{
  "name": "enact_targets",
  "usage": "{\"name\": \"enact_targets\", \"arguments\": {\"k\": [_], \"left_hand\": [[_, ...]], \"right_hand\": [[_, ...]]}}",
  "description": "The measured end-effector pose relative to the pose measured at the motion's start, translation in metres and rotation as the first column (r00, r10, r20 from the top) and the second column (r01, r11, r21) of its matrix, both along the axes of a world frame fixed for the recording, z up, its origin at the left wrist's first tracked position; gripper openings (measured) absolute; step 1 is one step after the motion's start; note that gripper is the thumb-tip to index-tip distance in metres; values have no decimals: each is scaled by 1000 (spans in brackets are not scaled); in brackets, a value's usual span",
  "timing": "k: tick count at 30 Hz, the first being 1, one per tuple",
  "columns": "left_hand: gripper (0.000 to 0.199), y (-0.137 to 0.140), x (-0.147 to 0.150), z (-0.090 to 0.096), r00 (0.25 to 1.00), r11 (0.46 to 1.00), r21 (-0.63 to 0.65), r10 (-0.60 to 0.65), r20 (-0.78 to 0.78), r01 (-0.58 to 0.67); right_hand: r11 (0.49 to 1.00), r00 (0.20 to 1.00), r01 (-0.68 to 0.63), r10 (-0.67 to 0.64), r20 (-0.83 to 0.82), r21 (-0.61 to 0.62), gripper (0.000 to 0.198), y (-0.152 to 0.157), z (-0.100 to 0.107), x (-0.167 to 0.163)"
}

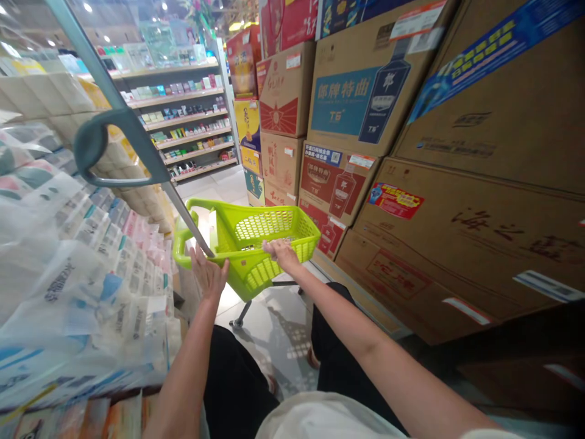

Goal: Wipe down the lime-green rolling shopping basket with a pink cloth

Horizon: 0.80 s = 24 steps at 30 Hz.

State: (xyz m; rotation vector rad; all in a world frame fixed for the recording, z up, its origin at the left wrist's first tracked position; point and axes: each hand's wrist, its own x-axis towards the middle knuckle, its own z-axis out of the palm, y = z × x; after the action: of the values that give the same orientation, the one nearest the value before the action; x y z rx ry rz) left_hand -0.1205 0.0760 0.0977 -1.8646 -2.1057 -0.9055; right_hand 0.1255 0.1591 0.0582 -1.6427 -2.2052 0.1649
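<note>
A lime-green plastic shopping cart basket (256,259) with latticed sides is in front of my legs. It rides on a metal frame with casters. A long grey pole with a looped grey handle (123,180) rises at a slant from its left end. My left hand (208,275) grips the near rim beside the foot of the pole, its thumb over the edge. Farther right, my right hand (281,252) has its fingers curled over the same rim. The part of the basket floor that shows holds no clear item; the rest is hidden by the wall.
Stacked cardboard cartons (347,91) form a wall along the right. Plastic-wrapped packs (91,286) are piled close on the left. A lit shelf unit (187,119) with small goods stands beyond the cart, across the tiled floor (278,341).
</note>
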Motion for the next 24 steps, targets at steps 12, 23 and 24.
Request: {"name": "enact_targets", "arguments": {"k": [12, 23, 24], "left_hand": [[81, 13, 37, 8, 981, 981, 37, 192, -25, -191], [74, 6, 24, 10, 992, 993, 6, 120, -35, -120], [68, 7, 27, 9, 992, 992, 6, 125, 1, -125]], "right_hand": [[990, 990, 138, -138, -12, 17, 37, -11, 4, -29], [985, 983, 171, -173, -68, -28, 30, 5, 11, 49], [985, 982, 170, -172, -76, -28, 29, 0, 13, 32]]}}
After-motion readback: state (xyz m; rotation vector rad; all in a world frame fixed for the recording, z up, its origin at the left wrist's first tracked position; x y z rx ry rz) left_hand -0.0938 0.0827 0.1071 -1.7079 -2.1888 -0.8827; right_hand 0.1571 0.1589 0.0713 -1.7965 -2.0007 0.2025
